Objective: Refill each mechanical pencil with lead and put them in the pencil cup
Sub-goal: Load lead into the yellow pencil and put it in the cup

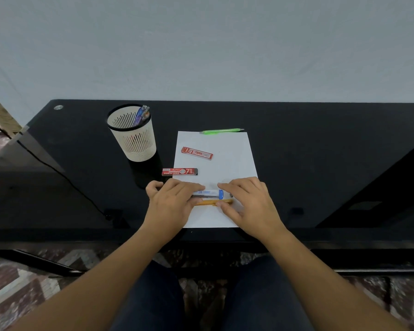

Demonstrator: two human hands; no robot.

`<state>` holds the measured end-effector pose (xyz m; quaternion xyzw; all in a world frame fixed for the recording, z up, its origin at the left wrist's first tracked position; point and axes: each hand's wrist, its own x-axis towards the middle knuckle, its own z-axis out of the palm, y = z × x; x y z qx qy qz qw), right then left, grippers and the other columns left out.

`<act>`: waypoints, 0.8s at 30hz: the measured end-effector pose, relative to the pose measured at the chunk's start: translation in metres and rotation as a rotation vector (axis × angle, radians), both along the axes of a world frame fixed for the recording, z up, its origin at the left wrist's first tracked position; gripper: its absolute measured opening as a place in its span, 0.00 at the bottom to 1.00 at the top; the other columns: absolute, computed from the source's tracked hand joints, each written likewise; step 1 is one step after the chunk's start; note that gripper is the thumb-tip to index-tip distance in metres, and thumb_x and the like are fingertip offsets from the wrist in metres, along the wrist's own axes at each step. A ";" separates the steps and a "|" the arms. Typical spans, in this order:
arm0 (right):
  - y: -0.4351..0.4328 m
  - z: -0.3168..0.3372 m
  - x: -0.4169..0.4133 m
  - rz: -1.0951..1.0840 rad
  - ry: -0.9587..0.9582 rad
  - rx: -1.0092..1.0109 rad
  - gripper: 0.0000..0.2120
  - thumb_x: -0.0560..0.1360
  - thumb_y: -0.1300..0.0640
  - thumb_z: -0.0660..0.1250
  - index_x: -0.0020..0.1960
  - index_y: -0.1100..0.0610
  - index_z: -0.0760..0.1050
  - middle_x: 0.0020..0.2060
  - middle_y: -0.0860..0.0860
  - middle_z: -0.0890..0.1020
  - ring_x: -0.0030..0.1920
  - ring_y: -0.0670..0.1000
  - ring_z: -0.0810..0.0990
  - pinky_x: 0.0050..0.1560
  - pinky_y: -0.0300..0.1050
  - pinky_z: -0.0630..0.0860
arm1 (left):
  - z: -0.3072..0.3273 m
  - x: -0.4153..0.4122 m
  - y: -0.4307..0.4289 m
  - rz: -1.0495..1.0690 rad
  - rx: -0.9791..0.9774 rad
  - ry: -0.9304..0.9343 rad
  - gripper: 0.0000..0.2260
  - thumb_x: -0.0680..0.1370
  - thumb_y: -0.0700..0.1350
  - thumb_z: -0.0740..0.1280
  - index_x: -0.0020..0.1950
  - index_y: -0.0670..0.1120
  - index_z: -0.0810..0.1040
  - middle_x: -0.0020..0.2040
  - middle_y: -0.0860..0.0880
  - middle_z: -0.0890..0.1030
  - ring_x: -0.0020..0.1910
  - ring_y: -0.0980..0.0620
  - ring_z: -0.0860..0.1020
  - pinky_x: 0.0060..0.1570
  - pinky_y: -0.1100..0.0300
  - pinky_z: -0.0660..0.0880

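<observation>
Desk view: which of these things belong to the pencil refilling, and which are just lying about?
Belong to the job: pencil cup, pencils already in it, green pencil, orange pencil, blue-capped lead tube, upper red lead case, lower red lead case.

Just lying about: white paper sheet (maybe a work mat), black cable, metal disc.

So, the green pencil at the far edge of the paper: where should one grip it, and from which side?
Grip the green pencil at mid-barrel, coming down from above. It lies flat and crosswise along the far edge of the paper, tip to the right, so thumb on the near side and finger on the far side close across its thin barrel.
</observation>
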<state>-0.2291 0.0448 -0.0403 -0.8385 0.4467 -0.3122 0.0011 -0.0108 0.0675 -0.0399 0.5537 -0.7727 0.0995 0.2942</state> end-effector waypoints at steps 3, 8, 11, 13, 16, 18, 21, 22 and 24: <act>-0.001 -0.001 0.000 0.009 0.021 -0.017 0.16 0.75 0.44 0.65 0.58 0.51 0.79 0.49 0.46 0.80 0.51 0.47 0.74 0.50 0.40 0.67 | -0.001 0.000 -0.001 -0.019 -0.021 -0.017 0.12 0.78 0.52 0.60 0.54 0.52 0.82 0.46 0.57 0.83 0.48 0.54 0.78 0.54 0.50 0.60; 0.000 -0.001 0.000 -0.009 0.048 -0.027 0.16 0.76 0.44 0.62 0.56 0.53 0.80 0.49 0.46 0.81 0.51 0.47 0.74 0.52 0.38 0.65 | -0.004 0.001 -0.001 -0.003 -0.040 -0.042 0.13 0.78 0.53 0.61 0.57 0.52 0.81 0.49 0.56 0.82 0.51 0.53 0.76 0.55 0.49 0.60; 0.000 0.000 0.000 -0.016 0.068 -0.020 0.17 0.76 0.44 0.61 0.57 0.53 0.79 0.50 0.46 0.81 0.52 0.47 0.74 0.53 0.38 0.64 | -0.004 0.000 0.000 0.012 -0.067 -0.059 0.13 0.79 0.52 0.60 0.56 0.52 0.82 0.50 0.56 0.83 0.51 0.53 0.77 0.55 0.49 0.61; 0.001 0.001 0.001 -0.024 0.065 -0.013 0.17 0.77 0.44 0.61 0.58 0.53 0.79 0.51 0.46 0.82 0.53 0.47 0.75 0.54 0.39 0.66 | -0.004 0.001 0.001 0.035 -0.074 -0.057 0.13 0.78 0.51 0.60 0.56 0.51 0.82 0.49 0.55 0.83 0.51 0.52 0.78 0.56 0.49 0.60; 0.003 0.001 0.002 -0.038 0.043 0.003 0.17 0.78 0.46 0.59 0.59 0.53 0.79 0.52 0.46 0.82 0.54 0.47 0.75 0.54 0.42 0.70 | -0.005 0.002 0.001 0.068 -0.072 -0.042 0.12 0.78 0.50 0.61 0.56 0.50 0.82 0.49 0.54 0.83 0.52 0.52 0.77 0.56 0.49 0.60; 0.002 0.001 0.002 -0.040 0.038 -0.005 0.16 0.78 0.48 0.59 0.59 0.53 0.79 0.52 0.47 0.82 0.53 0.47 0.75 0.53 0.41 0.69 | -0.005 0.002 0.001 0.067 -0.074 -0.044 0.12 0.78 0.51 0.61 0.56 0.51 0.82 0.49 0.54 0.83 0.51 0.52 0.78 0.56 0.49 0.60; 0.002 -0.001 0.001 -0.035 0.034 -0.028 0.15 0.78 0.49 0.60 0.58 0.54 0.79 0.51 0.48 0.82 0.52 0.48 0.76 0.53 0.41 0.71 | -0.005 0.002 0.001 0.040 -0.088 -0.040 0.12 0.78 0.51 0.62 0.56 0.51 0.82 0.49 0.55 0.83 0.50 0.52 0.79 0.56 0.49 0.60; 0.001 -0.001 0.001 -0.035 0.032 -0.033 0.14 0.78 0.50 0.60 0.57 0.54 0.79 0.50 0.48 0.82 0.52 0.48 0.76 0.53 0.42 0.71 | -0.005 0.002 0.001 0.030 -0.093 -0.036 0.12 0.78 0.51 0.62 0.55 0.50 0.82 0.49 0.55 0.84 0.49 0.53 0.79 0.56 0.50 0.60; 0.001 -0.001 0.000 -0.036 0.027 -0.038 0.15 0.78 0.49 0.60 0.57 0.54 0.80 0.50 0.48 0.82 0.52 0.48 0.76 0.53 0.41 0.70 | -0.006 0.003 0.000 0.013 -0.094 -0.032 0.12 0.79 0.52 0.62 0.56 0.50 0.82 0.48 0.55 0.84 0.47 0.53 0.79 0.56 0.51 0.60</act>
